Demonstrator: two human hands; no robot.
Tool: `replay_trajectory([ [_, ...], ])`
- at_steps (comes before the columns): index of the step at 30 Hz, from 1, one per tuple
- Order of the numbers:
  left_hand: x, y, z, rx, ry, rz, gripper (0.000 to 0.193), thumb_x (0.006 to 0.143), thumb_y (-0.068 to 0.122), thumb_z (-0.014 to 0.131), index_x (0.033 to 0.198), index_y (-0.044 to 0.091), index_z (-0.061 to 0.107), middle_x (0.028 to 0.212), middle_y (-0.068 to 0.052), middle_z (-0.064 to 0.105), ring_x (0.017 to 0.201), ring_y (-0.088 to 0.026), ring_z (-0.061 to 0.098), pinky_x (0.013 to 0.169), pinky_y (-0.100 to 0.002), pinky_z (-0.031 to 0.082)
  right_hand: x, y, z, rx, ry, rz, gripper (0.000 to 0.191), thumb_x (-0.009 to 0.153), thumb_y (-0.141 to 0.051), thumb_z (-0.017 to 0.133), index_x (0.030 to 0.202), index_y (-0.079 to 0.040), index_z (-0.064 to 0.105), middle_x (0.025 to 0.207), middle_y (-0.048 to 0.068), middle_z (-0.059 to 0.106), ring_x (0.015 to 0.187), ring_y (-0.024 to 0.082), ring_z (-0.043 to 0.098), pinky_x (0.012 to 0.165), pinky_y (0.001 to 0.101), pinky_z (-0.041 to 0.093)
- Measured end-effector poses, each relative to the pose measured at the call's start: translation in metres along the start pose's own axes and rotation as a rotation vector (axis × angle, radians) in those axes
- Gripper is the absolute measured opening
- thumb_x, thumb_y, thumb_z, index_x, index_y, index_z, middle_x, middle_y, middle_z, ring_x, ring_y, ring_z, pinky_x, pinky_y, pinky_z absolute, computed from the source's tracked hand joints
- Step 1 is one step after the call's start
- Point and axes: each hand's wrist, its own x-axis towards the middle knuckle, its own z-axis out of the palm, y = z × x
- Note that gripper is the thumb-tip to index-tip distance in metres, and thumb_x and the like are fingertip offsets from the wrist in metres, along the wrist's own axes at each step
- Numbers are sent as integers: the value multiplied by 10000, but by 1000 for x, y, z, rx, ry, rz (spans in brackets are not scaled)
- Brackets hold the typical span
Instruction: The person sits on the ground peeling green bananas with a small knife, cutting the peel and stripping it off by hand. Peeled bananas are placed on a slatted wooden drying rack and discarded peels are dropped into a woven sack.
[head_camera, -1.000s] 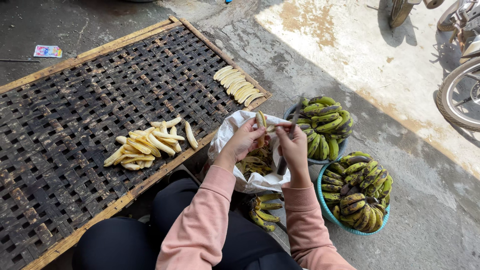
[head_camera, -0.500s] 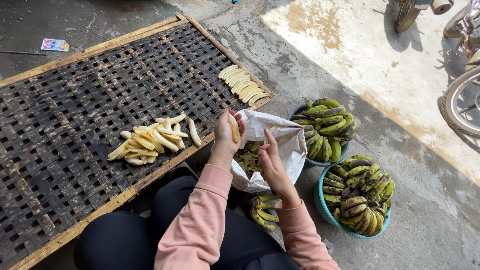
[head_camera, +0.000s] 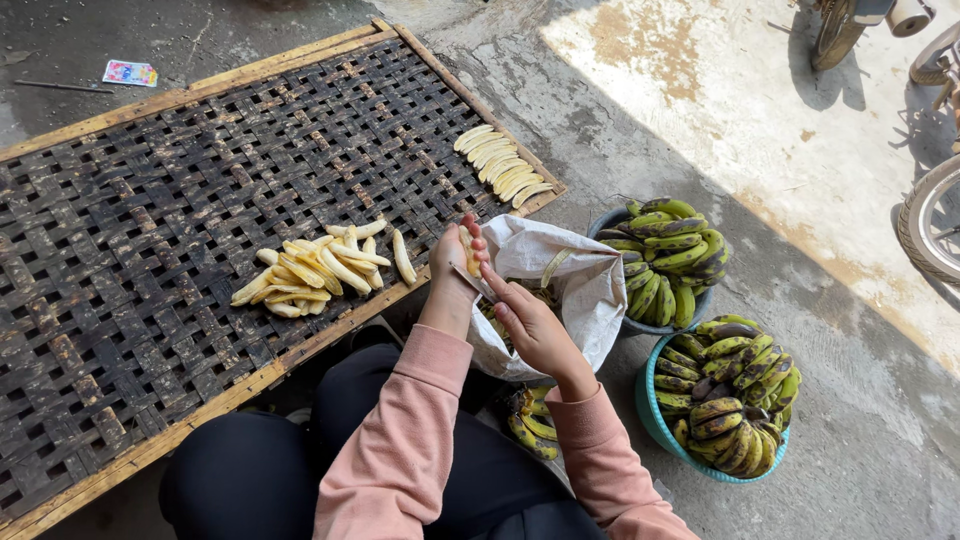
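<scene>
My left hand (head_camera: 452, 262) is closed around a peeled pale banana (head_camera: 469, 250), held upright over the edge of the woven bamboo tray (head_camera: 150, 200). A small knife (head_camera: 474, 282) is in my right hand (head_camera: 530, 325), its blade lying against the banana. Just behind both hands a white sack (head_camera: 570, 285) stands open with peels inside. A heap of peeled bananas (head_camera: 315, 268) lies on the tray to the left of my left hand. A neat row of peeled bananas (head_camera: 502, 177) rests at the tray's far right edge.
Two basins of green unpeeled bananas stand on the right, a dark one (head_camera: 668, 262) and a teal one (head_camera: 730, 395). More bananas (head_camera: 528, 425) lie by my knees. Wheels (head_camera: 935, 225) of parked vehicles stand at the right and top edges. A small coloured wrapper (head_camera: 130, 73) lies on the concrete.
My hands dropped the peel at the sack, the left hand lifted the peeled banana, and now the right hand has come up with the knife against it.
</scene>
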Motion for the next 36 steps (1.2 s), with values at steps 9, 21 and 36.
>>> replay_trajectory([
  [9, -28, 3, 22, -138, -145, -79, 202, 1100, 251, 401, 991, 129, 519, 765, -5, 527, 653, -125, 529, 591, -257, 496, 8, 17, 8, 83, 50, -68, 550, 1066, -112, 480, 1607, -119, 380, 1495, 165, 574, 1385, 282, 546, 1179, 363, 361],
  [21, -34, -9, 16, -46, -132, 31, 239, 1071, 165, 321, 1010, 43, 517, 889, -107, 602, 1112, -333, 665, 1026, -408, 550, 24, 56, 26, 79, 148, 32, 523, 1077, -162, 494, 1592, -153, 402, 1439, 162, 610, 1324, 267, 592, 1128, 352, 420],
  [36, -10, 34, -26, 161, -83, -38, 106, 990, 49, 587, 1074, 110, 563, 982, -98, 719, 879, -237, 733, 752, -402, 625, 67, 21, 29, -1042, 219, 265, 859, 959, -298, 643, 1665, -251, 155, 1105, 103, 630, 924, 287, 671, 663, 403, 564],
])
